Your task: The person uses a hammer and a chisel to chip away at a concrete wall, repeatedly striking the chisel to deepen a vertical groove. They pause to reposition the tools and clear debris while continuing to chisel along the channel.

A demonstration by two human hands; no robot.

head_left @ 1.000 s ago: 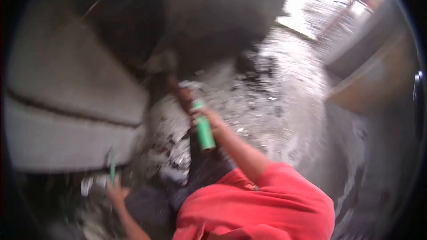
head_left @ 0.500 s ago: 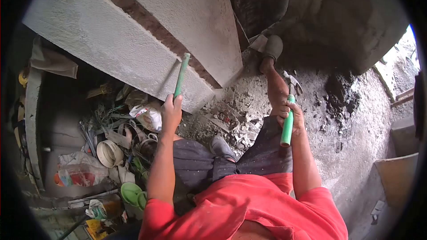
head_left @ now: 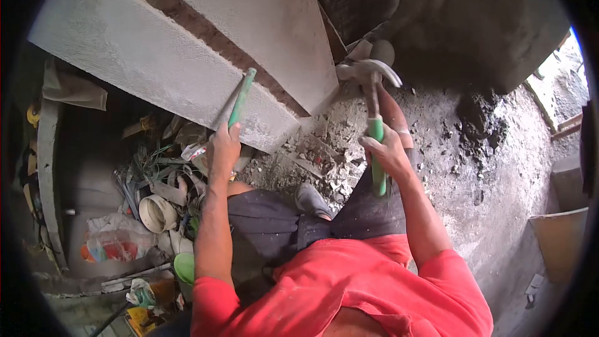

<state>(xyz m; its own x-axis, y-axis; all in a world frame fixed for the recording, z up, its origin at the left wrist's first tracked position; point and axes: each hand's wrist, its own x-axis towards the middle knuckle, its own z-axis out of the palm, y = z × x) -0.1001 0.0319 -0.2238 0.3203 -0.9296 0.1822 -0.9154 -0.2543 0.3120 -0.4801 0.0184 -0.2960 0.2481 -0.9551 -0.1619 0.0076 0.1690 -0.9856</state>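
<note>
My left hand (head_left: 223,145) is closed around the lower part of a slim green chisel (head_left: 242,97). The chisel slants up from my fist, and its pale far end lies at the lower edge of a dark groove (head_left: 206,34) in the plastered wall (head_left: 156,56). In my right hand (head_left: 388,153) is a claw hammer (head_left: 374,115) with a green grip, held upright. Its metal head is raised to the right of the chisel, apart from it and from the wall. My fingers partly cover the grip.
Rubble (head_left: 327,168) covers the floor below the wall, around my feet. At the left lie a white pot (head_left: 157,213), a plastic bag (head_left: 115,240), a green dish (head_left: 184,267) and other clutter. Dark debris (head_left: 480,125) lies at the right, near a board (head_left: 561,243).
My right hand has lifted the hammer up and to the left, and its head now appears larger. My left hand and the chisel have shifted slightly left in view.
</note>
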